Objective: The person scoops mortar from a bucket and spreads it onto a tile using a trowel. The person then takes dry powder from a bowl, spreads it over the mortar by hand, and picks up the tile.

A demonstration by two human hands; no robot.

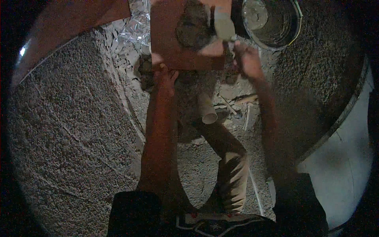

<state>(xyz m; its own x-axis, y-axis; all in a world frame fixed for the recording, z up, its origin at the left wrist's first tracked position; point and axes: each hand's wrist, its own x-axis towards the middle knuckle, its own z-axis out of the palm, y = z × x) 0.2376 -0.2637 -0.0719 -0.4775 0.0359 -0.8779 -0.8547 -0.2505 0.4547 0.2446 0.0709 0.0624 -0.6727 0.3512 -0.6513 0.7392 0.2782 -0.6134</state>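
Observation:
My left hand (165, 75) is closed on the lower edge of a reddish-brown rectangular board (166, 27), which bears a dark patch of wet mortar (185, 29). My right hand (248, 59) is closed around the handle of a trowel (224, 27) at the board's right side; the blade, coated in pale grey, lies over the board beside the dark patch. The fingers of my right hand are dim and slightly blurred.
A bucket (290, 23) with grey residue stands upper right. A white pipe (209, 112), sticks (229, 104) and rubble (110, 51) lie below and left. Rough grey surfaces (71, 130) flank me; a reddish panel (67, 27) is upper left, a pale panel (339, 166) lower right.

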